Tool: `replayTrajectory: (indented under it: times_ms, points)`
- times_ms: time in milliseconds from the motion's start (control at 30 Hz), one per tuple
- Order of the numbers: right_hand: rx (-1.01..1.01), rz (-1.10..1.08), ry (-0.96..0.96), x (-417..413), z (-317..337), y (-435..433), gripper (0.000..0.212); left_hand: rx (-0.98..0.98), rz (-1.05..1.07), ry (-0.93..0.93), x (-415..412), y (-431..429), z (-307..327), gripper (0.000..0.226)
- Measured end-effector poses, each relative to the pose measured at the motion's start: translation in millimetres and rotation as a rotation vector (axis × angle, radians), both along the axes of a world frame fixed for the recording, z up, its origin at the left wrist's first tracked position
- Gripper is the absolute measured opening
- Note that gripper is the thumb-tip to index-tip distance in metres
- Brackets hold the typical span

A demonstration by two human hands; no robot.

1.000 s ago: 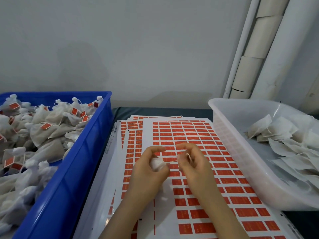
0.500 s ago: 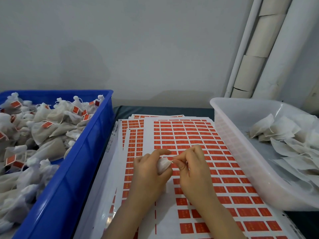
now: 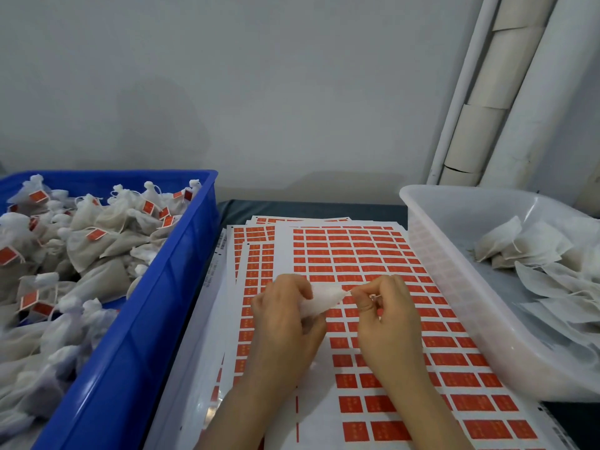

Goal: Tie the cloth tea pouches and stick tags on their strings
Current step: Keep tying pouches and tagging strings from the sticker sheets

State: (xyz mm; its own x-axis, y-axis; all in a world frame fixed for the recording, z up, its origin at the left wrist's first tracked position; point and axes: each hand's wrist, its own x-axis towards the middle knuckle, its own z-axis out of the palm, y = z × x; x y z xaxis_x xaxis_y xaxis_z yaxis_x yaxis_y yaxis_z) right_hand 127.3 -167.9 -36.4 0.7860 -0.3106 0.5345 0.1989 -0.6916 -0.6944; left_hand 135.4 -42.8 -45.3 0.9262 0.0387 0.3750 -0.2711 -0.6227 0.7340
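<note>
pouch: small white cloth tea pouch (image 3: 326, 298), held in the air above the sticker sheets, between the two hands, lying roughly sideways with the narrow neck end to the right
left hand: left hand (image 3: 285, 323) grips the pouch body; fingers curled over its top, thumb beneath, most of the pouch hidden in the palm
right hand: right hand (image 3: 388, 316) pinches the neck tip; thumb and forefinger tips (image 3: 358, 292) touch the cloth there, other fingers curled in. String too thin to make out clearly
pose: both forearms come in from the bottom edge, wrists low over the sheets, hands close but not touching
sticker sheets: stack of white sheets (image 3: 354, 254) with rows of red tag stickers, directly under the hands, on a dark tabletop (image 3: 292, 207)
left side: blue crate (image 3: 181, 264) piled with tied pouches (image 3: 94, 245), many with red tags
right side: clear plastic tub (image 3: 454, 297) holding flat, untied pouches (image 3: 532, 245)
back: white pipes (image 3: 480, 131) against a grey wall
</note>
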Motion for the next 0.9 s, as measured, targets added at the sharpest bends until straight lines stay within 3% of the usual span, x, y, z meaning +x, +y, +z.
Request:
replayTrajectory:
  times_ms: [100, 167, 233, 300, 367, 467, 533, 667, 900]
  points:
    - [0.027, 0.089, 0.036, -5, 1, 5, 0.031, 0.196, 0.073, -0.347, 1, 0, -2, 0.019]
    - [0.017, 0.147, 0.045, -7, 2, 7, 0.03, 0.206, 0.087, -0.41, 4, 2, -6, 0.008]
    - [0.017, 0.196, 0.026, -7, 4, 7, 0.027, 0.103, 0.013, -0.242, 0, 4, -3, 0.01]
    - [0.026, 0.227, 0.027, -7, 5, 7, 0.024, -0.213, -0.126, 0.037, -4, 2, 7, 0.028]
    - [0.025, 0.249, 0.045, -8, 6, 8, 0.024, -0.486, -0.125, 0.285, -1, 0, 14, 0.04]
    - [-0.006, 0.272, 0.069, -7, 4, 10, 0.027, -0.768, -0.13, 0.516, 5, 3, 20, 0.032]
    - [-0.011, 0.277, 0.089, -6, 3, 10, 0.025, -0.925, -0.206, 0.522, 5, 5, 18, 0.024]
    - [-0.023, 0.295, 0.097, -5, 1, 12, 0.018, -0.976, -0.271, 0.515, 5, 8, 14, 0.042]
    - [-0.07, 0.349, 0.113, -4, -1, 12, 0.011, -1.102, -0.296, 0.506, 7, 14, 16, 0.044]
